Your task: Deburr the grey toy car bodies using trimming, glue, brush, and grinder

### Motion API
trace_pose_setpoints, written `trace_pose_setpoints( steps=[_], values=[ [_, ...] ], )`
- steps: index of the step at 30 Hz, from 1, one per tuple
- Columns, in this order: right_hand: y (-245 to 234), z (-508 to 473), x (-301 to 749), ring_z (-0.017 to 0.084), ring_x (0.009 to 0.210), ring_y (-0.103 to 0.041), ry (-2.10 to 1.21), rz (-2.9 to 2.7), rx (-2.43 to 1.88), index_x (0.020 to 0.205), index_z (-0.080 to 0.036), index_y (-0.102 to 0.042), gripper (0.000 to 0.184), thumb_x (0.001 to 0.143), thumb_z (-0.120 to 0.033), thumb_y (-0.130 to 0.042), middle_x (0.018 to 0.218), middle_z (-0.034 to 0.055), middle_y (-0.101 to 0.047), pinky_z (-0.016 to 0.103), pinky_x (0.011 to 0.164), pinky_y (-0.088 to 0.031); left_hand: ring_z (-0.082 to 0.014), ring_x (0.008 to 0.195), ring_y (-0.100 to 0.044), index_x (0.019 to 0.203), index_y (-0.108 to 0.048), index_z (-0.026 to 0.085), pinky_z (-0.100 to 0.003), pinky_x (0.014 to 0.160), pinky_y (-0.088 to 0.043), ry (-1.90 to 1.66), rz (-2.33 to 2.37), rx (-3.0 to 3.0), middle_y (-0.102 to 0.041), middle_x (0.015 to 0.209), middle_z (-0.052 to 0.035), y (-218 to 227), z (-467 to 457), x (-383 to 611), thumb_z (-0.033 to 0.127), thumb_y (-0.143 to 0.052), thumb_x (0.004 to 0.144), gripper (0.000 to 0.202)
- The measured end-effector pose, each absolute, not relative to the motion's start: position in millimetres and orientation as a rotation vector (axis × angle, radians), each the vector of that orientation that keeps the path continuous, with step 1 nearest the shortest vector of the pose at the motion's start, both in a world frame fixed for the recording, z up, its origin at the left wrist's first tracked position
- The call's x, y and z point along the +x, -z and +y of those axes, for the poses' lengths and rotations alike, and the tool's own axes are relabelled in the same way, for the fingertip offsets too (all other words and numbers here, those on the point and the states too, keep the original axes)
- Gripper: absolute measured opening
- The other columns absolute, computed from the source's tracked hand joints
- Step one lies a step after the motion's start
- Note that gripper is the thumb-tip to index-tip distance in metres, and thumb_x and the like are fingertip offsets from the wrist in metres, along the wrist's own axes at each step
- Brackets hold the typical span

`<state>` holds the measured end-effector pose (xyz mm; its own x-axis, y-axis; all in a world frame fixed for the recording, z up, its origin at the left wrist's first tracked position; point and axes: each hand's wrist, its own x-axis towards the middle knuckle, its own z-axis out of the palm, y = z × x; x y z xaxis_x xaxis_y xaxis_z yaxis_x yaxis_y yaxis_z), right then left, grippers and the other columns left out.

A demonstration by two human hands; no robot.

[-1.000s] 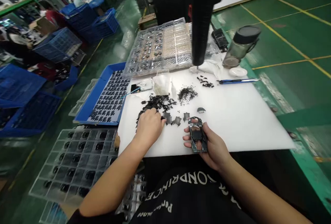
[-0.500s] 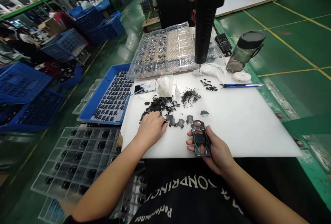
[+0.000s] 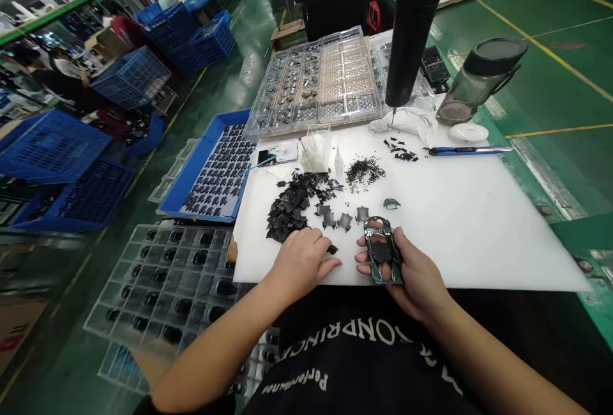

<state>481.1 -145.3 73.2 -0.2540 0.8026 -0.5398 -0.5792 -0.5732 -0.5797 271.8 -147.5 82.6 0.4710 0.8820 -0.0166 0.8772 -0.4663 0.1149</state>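
Right hand (image 3: 407, 268) gripped a dark metal car-shaped frame (image 3: 382, 250) over the white table (image 3: 479, 236). Left hand (image 3: 301, 258) lay open, empty, just beside a heap of black pieces (image 3: 290, 211); small metal parts (image 3: 335, 218) sat just ahead.

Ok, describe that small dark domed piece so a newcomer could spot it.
On the white plastic board, beyond the right hand, lies a small dark domed piece. It sits alone, apart from the row of dark angular pieces to its left.
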Motion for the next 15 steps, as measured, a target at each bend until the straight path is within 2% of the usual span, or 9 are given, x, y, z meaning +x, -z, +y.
trace_pose_setpoints(
  steps=[3,6,9,11,15],
  values=[
    [-72.9,-146.7,481.8,0.024,0.077,-0.071,-1.928,-0.342,-1.063,0.122,-0.015,-0.059,0.039,0.098,-0.043,-0.048,0.098,0.0128,-0.070,0.037,0.071,-0.063,-0.0222,0.088,-0.058,0.108,-0.059,0.018,-0.035,0.076,-0.046,-0.186,1.583,2.519,-0.061,0.095,-0.0067,-75.9,-150.9,270.7,0.039,-0.057,0.091,0.027],
    [-71.9,-149.2,482.7,0.023,0.076,-0.071,-1.932,-0.349,-1.052,0.123,-0.017,-0.059,0.040,0.097,-0.045,-0.048,0.099,0.0122,-0.070,0.038,0.072,-0.062,-0.0207,0.084,-0.058,0.107,-0.061,0.021,-0.035,0.075,-0.046,-0.162,1.542,2.537,-0.061,0.089,-0.0050,-69.6,-152.7,268.8,0.027,-0.050,0.095,0.018],
    [-73.3,-151.9,482.4,0.023,0.076,-0.070,-1.949,-0.348,-1.005,0.123,-0.018,-0.059,0.040,0.097,-0.045,-0.047,0.099,0.0111,-0.070,0.039,0.072,-0.062,-0.0193,0.085,-0.058,0.115,-0.060,0.023,-0.034,0.076,-0.048,-0.185,1.480,2.514,-0.062,0.095,-0.0053,-66.6,-156.1,267.1,0.015,-0.045,0.094,0.027],
    [-75.0,-153.5,481.4,0.022,0.076,-0.070,-1.951,-0.347,-0.979,0.123,-0.018,-0.059,0.039,0.098,-0.045,-0.046,0.098,0.0103,-0.069,0.038,0.071,-0.062,-0.0195,0.089,-0.060,0.121,-0.056,0.021,-0.033,0.079,-0.049,-0.264,1.522,2.432,-0.061,0.100,-0.0069,-68.1,-158.6,268.6,0.016,-0.047,0.093,0.029],
    [-74.9,-157.0,479.4,0.022,0.076,-0.070,-1.952,-0.341,-0.949,0.124,-0.019,-0.059,0.040,0.098,-0.046,-0.046,0.097,0.0093,-0.069,0.038,0.072,-0.061,-0.0201,0.079,-0.060,0.098,-0.060,0.016,-0.033,0.070,-0.050,-0.393,1.791,2.311,-0.061,0.088,-0.0061,-70.6,-161.2,280.6,0.029,-0.055,0.091,0.015]
  ],
)
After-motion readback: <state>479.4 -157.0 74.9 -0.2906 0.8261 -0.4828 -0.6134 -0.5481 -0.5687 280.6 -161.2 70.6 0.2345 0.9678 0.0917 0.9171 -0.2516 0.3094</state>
